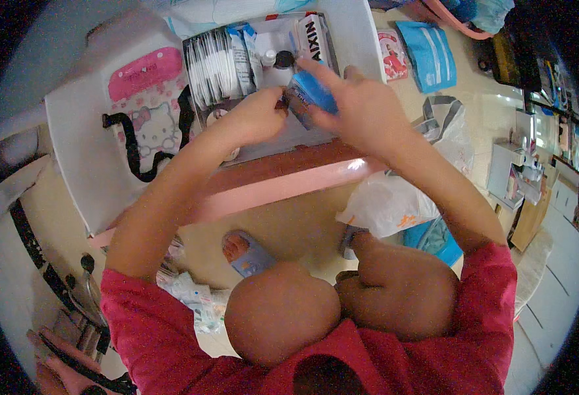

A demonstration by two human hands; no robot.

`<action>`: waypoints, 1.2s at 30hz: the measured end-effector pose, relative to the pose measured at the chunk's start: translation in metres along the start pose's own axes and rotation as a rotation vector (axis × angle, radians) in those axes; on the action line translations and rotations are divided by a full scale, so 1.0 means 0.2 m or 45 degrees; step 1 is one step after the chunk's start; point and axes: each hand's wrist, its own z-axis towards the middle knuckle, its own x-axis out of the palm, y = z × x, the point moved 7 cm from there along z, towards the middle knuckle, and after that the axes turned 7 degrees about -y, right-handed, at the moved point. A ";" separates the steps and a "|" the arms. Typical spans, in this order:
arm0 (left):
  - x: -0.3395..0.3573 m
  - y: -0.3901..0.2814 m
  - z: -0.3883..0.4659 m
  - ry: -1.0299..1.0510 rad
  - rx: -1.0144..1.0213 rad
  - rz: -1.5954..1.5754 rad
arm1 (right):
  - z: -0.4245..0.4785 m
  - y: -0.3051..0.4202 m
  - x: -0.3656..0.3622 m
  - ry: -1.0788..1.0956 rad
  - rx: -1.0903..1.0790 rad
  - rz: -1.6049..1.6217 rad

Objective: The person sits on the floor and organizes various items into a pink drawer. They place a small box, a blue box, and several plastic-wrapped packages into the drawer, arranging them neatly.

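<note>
My right hand (pixel 366 106) has its fingers around a small blue packet (pixel 314 91), above an open white drawer (pixel 67 133). Close to the packet's left end is my left hand (pixel 259 116); its fingertips are partly hidden, and I cannot tell whether they grip anything. Below both hands is an organizer bin (pixel 336 42) inside the drawer. It contains a row of upright white sachets (pixel 213 66), blue-and-white packets (pixel 245 59), a white bottle with a black cap (pixel 283 59), a smaller white bottle (pixel 268 58) and a lettered white box (pixel 311 42).
Left in the drawer are a Hello Kitty pouch (pixel 153 126), a pink case (pixel 146 71) and a black strap (pixel 131 148). The pink drawer front (pixel 269 197) faces my knees. On the floor lie a plastic bag (pixel 393 202), a blue pouch (pixel 427 57) and small packets (pixel 200 301).
</note>
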 end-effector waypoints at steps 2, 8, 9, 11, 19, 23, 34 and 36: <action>0.05 -0.01 0.04 0.094 0.088 0.065 | -0.03 -0.01 0.10 0.038 0.034 -0.130; 0.16 0.01 0.16 0.163 0.111 0.240 | -0.07 -0.06 0.31 0.329 0.013 -0.193; 0.19 0.02 0.17 0.199 0.109 0.209 | -0.08 -0.07 0.33 0.381 -0.034 -0.225; 0.23 0.05 0.20 0.270 0.104 0.149 | -0.08 -0.10 0.36 0.448 -0.057 -0.136; 0.26 0.05 0.18 0.134 0.150 0.020 | -0.04 -0.10 0.36 0.554 -0.066 -0.029; 0.22 0.07 0.13 -0.062 0.042 -0.073 | 0.00 -0.14 0.34 0.502 -0.006 0.055; -0.36 -0.27 0.03 -0.956 0.609 0.963 | 0.34 -0.01 0.18 -0.306 -0.446 -0.291; -0.35 -0.25 0.04 -1.050 0.727 1.077 | 0.39 0.08 0.22 -0.327 -0.565 -0.434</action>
